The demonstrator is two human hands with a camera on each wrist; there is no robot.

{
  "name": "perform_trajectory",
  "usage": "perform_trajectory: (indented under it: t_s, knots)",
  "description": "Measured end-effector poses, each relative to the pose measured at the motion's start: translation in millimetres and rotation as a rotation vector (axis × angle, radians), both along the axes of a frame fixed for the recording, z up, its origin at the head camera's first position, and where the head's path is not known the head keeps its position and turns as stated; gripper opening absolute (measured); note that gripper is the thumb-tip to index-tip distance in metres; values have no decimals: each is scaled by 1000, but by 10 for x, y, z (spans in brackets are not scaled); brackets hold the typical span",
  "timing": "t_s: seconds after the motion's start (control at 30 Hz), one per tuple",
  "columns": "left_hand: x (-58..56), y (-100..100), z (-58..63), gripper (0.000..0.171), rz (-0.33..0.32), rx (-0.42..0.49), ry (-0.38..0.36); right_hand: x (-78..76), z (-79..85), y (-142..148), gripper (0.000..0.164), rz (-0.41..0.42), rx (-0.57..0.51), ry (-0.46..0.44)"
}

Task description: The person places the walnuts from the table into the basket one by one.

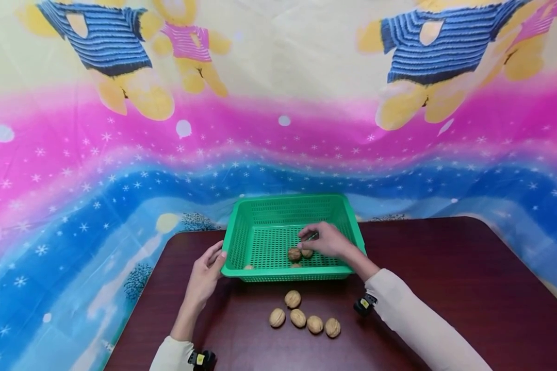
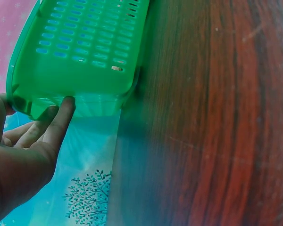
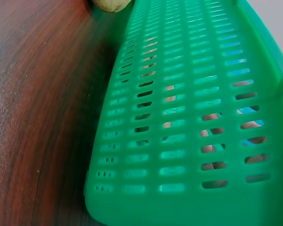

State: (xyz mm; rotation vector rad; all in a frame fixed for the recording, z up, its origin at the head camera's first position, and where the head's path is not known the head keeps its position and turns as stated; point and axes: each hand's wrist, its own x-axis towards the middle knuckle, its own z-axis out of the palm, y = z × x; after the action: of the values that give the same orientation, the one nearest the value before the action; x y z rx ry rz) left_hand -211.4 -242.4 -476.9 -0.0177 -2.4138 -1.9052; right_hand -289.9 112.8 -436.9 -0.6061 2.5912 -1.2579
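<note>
A green plastic basket (image 1: pixel 292 273) with slotted walls sits on the table. My left hand (image 1: pixel 203 275) holds its left rim, thumb at the edge and fingers against the outer side; the left wrist view shows these fingers (image 2: pixel 61 122) reaching along the wall. Inside the basket, my right hand (image 1: pixel 327 239) hovers just over a brown walnut (image 1: pixel 294 254) and a paler walnut (image 1: pixel 308 253). Green basket shows in the gap between its thumb and fingers, with nothing visibly held. The basket wall (image 3: pixel 188 155) mostly hides this hand in the right wrist view.
Several walnuts (image 1: pixel 298 318) lie on the dark wooden table (image 1: pixel 427 268) in front of the basket. Another walnut (image 1: pixel 248 267) is partly hidden behind the basket's front rim. A printed cloth (image 1: pixel 278 144) hangs behind the table.
</note>
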Motion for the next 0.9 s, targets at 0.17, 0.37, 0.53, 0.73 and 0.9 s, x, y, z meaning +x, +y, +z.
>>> perform_trajectory:
  t_s: [0.17, 0.37, 0.53, 0.73, 0.9]
  knots:
    - [4, 11, -1, 59, -1, -2, 1, 99, 72, 60, 37, 3, -41, 0]
    - [-1, 9, 10, 60, 1, -2, 1, 265, 179, 153, 34, 17, -68, 29]
    - [-7, 1, 16, 60, 1, -13, 2, 421, 235, 232, 34, 18, -101, 47]
    - [-5, 1, 24, 58, 1, -8, -5, 622, 269, 352, 36, 23, -150, 31]
    - [-7, 8, 18, 57, -1, 16, -8, 806, 271, 453, 33, 17, -161, 39]
